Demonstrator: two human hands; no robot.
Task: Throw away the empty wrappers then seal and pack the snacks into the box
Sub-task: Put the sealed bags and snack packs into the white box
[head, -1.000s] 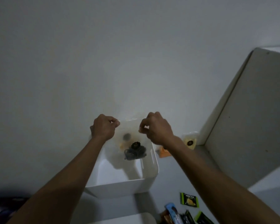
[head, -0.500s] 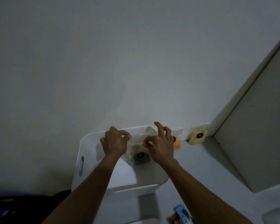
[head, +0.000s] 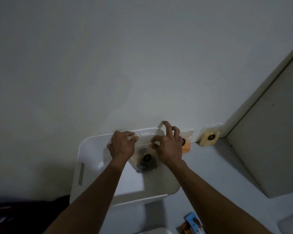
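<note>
A white plastic box (head: pixel 82 168) with a slot handle stands on the table against the wall. Over its open top hangs a clear zip bag (head: pixel 145 158) with dark snack pieces at the bottom. My left hand (head: pixel 121 146) pinches the bag's top edge at the left. My right hand (head: pixel 167 146) pinches the same edge at the right, its other fingers spread upward. Both hands are close together above the box.
A clear bag with orange snack (head: pixel 186 145) and a bag with pale yellow snack (head: pixel 209 137) lean on the wall right of the box. A blue wrapper (head: pixel 193 225) lies near the bottom edge. A grey cabinet side (head: pixel 269 141) stands at right. Dark cloth (head: pixel 24 215) at lower left.
The bag and both hands have come down from above the box to just over its opening. The view has shifted, so the box sits more to the left.
</note>
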